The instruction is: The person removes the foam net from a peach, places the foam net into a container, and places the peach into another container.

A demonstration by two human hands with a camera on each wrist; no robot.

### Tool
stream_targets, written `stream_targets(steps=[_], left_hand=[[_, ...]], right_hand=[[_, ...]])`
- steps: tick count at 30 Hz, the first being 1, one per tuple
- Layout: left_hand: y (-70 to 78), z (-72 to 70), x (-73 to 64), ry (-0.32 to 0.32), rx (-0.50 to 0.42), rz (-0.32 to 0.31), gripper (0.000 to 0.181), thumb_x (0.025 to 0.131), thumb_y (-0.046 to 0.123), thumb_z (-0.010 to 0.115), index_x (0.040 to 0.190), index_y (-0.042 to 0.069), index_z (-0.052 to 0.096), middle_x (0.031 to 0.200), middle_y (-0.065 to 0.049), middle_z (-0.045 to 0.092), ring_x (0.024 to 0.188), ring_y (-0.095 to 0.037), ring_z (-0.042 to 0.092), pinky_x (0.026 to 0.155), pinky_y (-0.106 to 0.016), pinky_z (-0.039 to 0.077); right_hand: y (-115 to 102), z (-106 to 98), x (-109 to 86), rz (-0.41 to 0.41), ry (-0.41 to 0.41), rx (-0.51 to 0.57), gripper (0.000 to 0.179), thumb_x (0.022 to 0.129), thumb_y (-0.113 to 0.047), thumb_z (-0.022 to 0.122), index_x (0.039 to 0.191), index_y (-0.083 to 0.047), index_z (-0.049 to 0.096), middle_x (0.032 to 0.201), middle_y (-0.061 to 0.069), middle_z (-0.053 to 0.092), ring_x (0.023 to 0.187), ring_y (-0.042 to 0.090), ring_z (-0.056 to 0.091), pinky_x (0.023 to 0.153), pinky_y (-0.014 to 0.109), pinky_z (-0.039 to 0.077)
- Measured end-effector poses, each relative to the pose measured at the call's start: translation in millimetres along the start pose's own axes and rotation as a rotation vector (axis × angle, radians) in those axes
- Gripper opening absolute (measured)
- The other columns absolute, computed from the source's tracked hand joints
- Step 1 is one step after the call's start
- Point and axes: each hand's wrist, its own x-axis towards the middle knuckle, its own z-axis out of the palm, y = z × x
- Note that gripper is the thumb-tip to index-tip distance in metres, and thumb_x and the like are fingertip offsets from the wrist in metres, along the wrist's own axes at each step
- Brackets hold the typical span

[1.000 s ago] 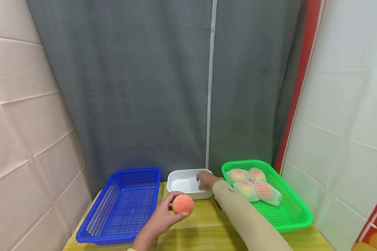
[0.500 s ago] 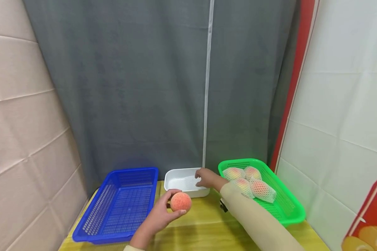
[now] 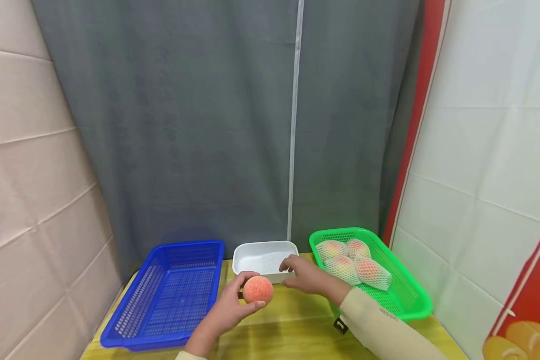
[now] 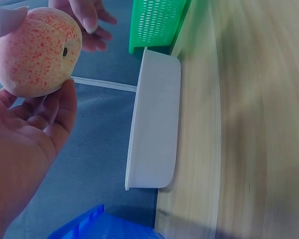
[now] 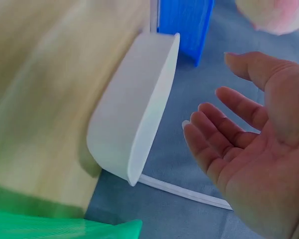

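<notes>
My left hand point(image 3: 229, 305) grips a bare peach point(image 3: 258, 290) between thumb and fingers, above the table in front of the white tray point(image 3: 245, 274). In the left wrist view the peach point(image 4: 37, 55) shows red-speckled skin and a small dark hollow. My right hand point(image 3: 308, 275) hovers by the tray's near right corner. In the right wrist view the right hand point(image 5: 269, 134) holds nothing, its fingers loosely bent and apart. A faint white mesh-like patch point(image 3: 273, 260) lies in the tray; I cannot tell exactly what it is.
A blue plastic basket point(image 3: 180, 300) stands at the left of the wooden table point(image 3: 279, 335). At the right, a green basket point(image 3: 409, 300) holds several peaches point(image 3: 342, 267) in white foam nets. A grey curtain point(image 3: 184, 125) hangs behind.
My right hand has drawn back from over the white tray toward me, its fingers loosening. The left hand keeps the peach in nearly the same place. The head view has shifted slightly.
</notes>
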Motion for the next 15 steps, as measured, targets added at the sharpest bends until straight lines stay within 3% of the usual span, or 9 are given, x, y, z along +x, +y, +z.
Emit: stream_targets(steps=[7,15], left_hand=[[-0.9,1.5,0.5,-0.028,-0.022,-0.012,0.06,0.091,0.021,0.092,0.142,0.014,0.062,0.133,-0.009,0.068,0.111,-0.018,0.068,0.09,-0.037,0.06],[-1.7,1.4,-0.1,-0.041,-0.025,-0.021,0.062,0.091,0.02,0.092,0.143,0.013,0.06,0.135,-0.011,0.066,0.109,-0.019,0.07,0.09,-0.039,0.061]], right_hand=[[-10.0,16.2,-34.4,0.003,0.002,0.091,0.031,0.098,-0.021,0.085,0.121,-0.009,0.069,0.119,0.004,0.071,0.108,0.029,0.07,0.094,0.04,0.061],[-10.6,34.2,-56.4,-0.022,-0.018,0.075,0.034,0.096,-0.029,0.088,0.12,-0.011,0.07,0.119,0.004,0.071,0.105,0.023,0.07,0.091,0.033,0.059]])
